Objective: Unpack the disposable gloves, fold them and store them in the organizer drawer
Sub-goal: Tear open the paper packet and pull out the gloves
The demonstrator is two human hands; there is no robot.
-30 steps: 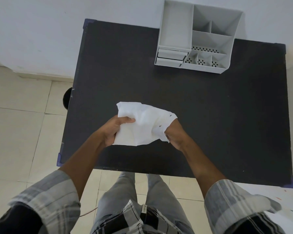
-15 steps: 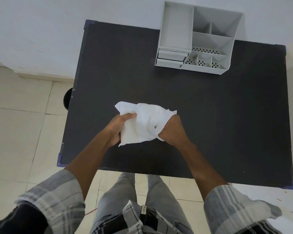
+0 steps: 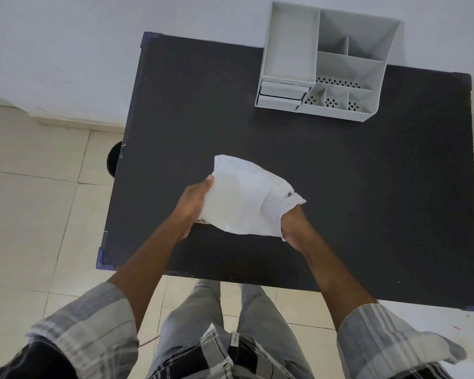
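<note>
A white plastic packet of disposable gloves (image 3: 246,201) is held just above the black table (image 3: 367,201), near its front middle. My left hand (image 3: 193,205) grips the packet's left edge, thumb on top. My right hand (image 3: 294,225) holds the right end, where small punched holes show near a torn-looking corner; its fingers are hidden under the plastic. The grey organizer (image 3: 323,64) stands at the table's far edge, with two small drawers (image 3: 281,95) at its front left, both shut.
The organizer has several open compartments, some with perforated floors. A round dark object (image 3: 114,160) sits on the tiled floor left of the table. The white wall runs behind the table. My legs stand at the table's front edge.
The packet, bunched between my hands half a second ago, is stretched wider again. My hands have moved apart, the right one slightly lower and to the right.
</note>
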